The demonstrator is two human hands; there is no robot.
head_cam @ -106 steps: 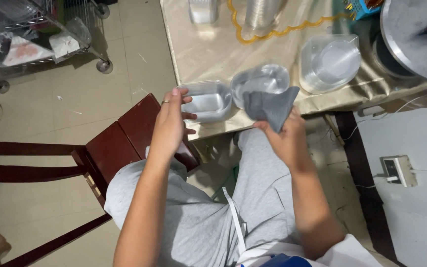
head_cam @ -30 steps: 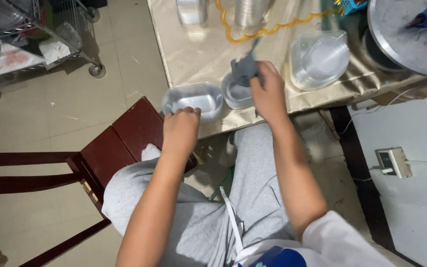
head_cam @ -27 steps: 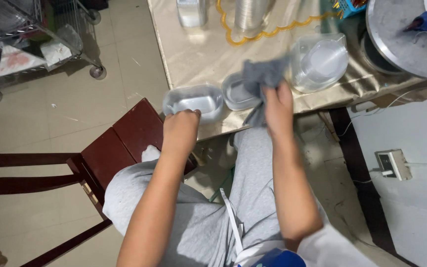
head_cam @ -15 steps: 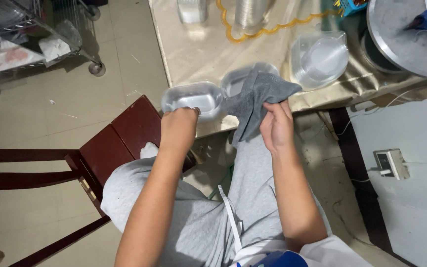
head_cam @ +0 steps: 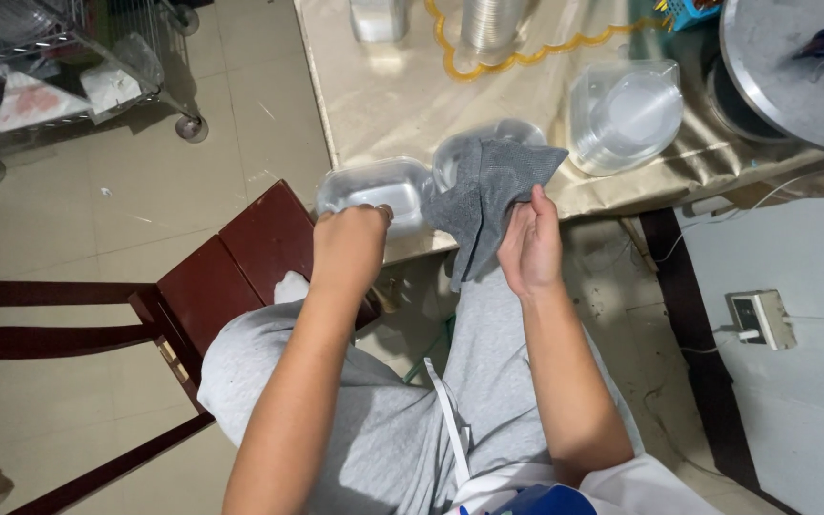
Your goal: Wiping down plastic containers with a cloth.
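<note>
The person is sitting on a dark red wooden chair (head_cam: 240, 257) at the near edge of a table (head_cam: 402, 95) draped in a shiny beige cloth, and both hands are working just over that edge. The left hand (head_cam: 350, 250) is gripping the near rim of a clear plastic hinged container (head_cam: 374, 189), its fingers curled and pressed together around the rim, seemingly to keep the light tray from sliding while it is being wiped. The container is lying open, its two halves side by side at the table's near edge. The right hand (head_cam: 529, 246) is holding a grey cloth (head_cam: 488, 195); the fingers are lying close together along the cloth's right edge with the thumb side tucked behind it, so the exact pinch cannot be made out. The cloth is draping over the right half of the container and hanging down past the table edge, covering most of that half. Farther along the table, toward its right edge, a stack of clear plastic lids (head_cam: 622, 113) is sitting well apart from the hands, and a large round metal lid (head_cam: 793, 72) is resting at the far right corner.
</note>
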